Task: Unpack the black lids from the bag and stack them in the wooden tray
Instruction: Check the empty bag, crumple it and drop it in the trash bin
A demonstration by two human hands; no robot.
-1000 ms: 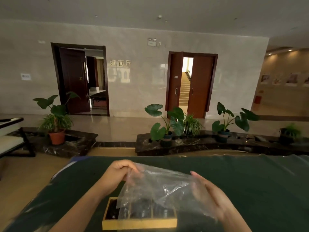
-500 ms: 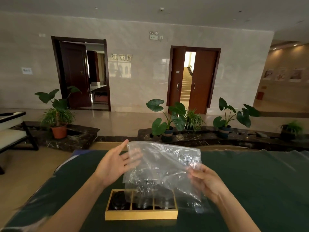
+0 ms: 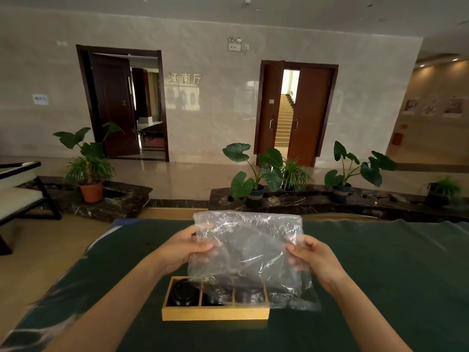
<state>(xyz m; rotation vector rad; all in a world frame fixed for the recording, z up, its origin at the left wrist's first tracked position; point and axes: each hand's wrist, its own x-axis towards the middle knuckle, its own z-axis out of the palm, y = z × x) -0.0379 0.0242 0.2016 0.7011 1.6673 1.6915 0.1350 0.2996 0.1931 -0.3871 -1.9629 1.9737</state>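
Both hands, the left hand (image 3: 186, 247) and right hand (image 3: 313, 257), gripped the sides of a clear plastic bag (image 3: 247, 250) above a wooden tray (image 3: 215, 312) of black lids (image 3: 184, 292) on the green counter (image 3: 380, 275).

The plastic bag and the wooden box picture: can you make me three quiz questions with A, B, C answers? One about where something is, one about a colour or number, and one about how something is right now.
1. Where is the wooden tray?
A. on the floor
B. on the dark green table
C. on the white bench

2. How many compartments does the tray have?
A. three
B. one
C. six

3. How is the clear bag right now?
A. lying flat on the table
B. stuffed in the tray
C. held up by both hands

Answers:
1. B, the tray sits on the green cloth near the person.
2. A, two dividers split it into three, with black lids inside.
3. C, the left hand and right hand each pinch a side of the bag above the tray.
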